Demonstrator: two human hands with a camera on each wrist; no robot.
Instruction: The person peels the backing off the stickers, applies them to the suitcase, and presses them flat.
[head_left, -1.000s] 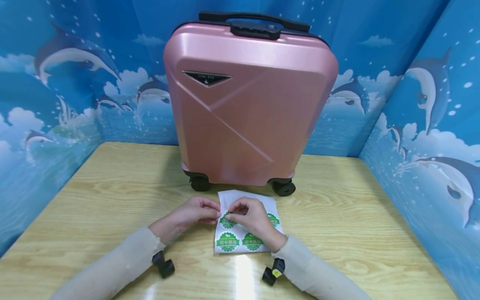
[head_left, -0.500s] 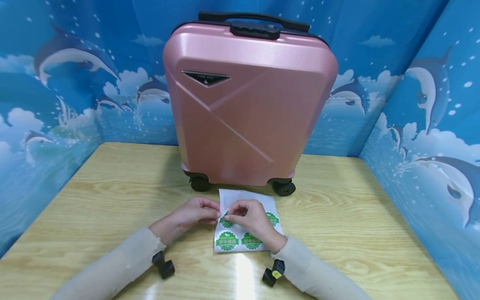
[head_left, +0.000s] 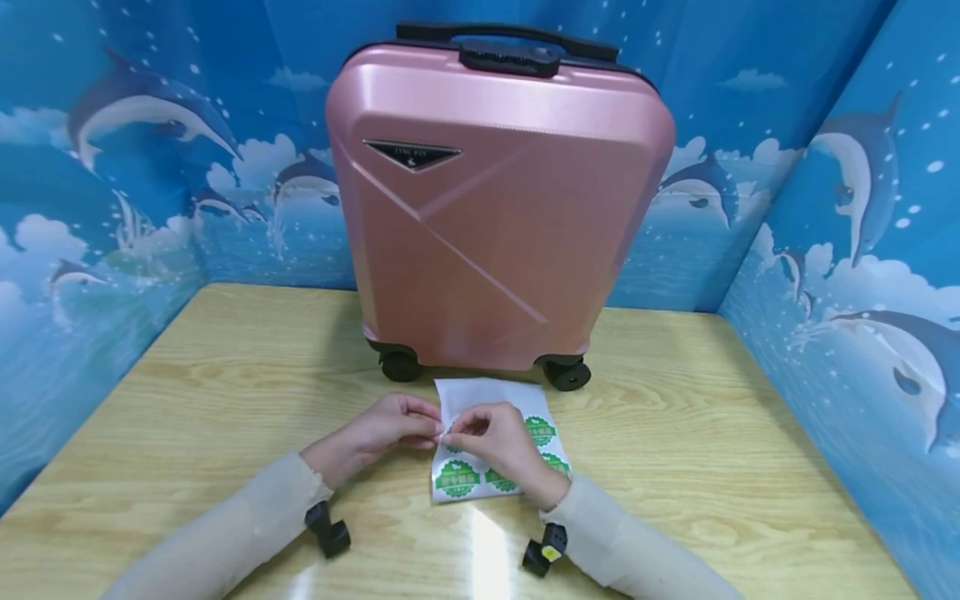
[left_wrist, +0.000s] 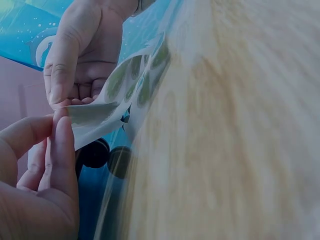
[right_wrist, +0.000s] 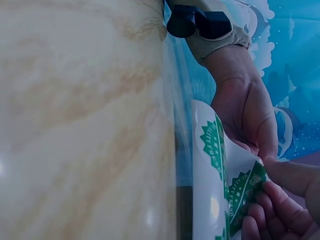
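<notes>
A white sheet (head_left: 480,390) with several round green stickers (head_left: 457,478) lies slightly curled on the table, in front of a pink suitcase (head_left: 495,225). My left hand (head_left: 390,427) pinches its left edge between thumb and fingers. Right beside those fingertips, my right hand (head_left: 504,446) pinches the edge of the upper-left green sticker (right_wrist: 247,192). In the right wrist view the sheet bends up toward both hands. Whether that sticker has lifted from its backing, I cannot tell. My right hand covers part of the stickers in the head view.
The suitcase stands on black wheels (head_left: 567,375) just behind the sheet. Its black handle (head_left: 510,35) is at the top. A wooden table (head_left: 712,433) extends to both sides, and blue dolphin-print curtains (head_left: 847,192) enclose it at the back and sides.
My right hand has shifted slightly left, toward the left fingertips. The sheet has turned and bent a little, so more stickers show at its right side. My left hand has barely moved.
</notes>
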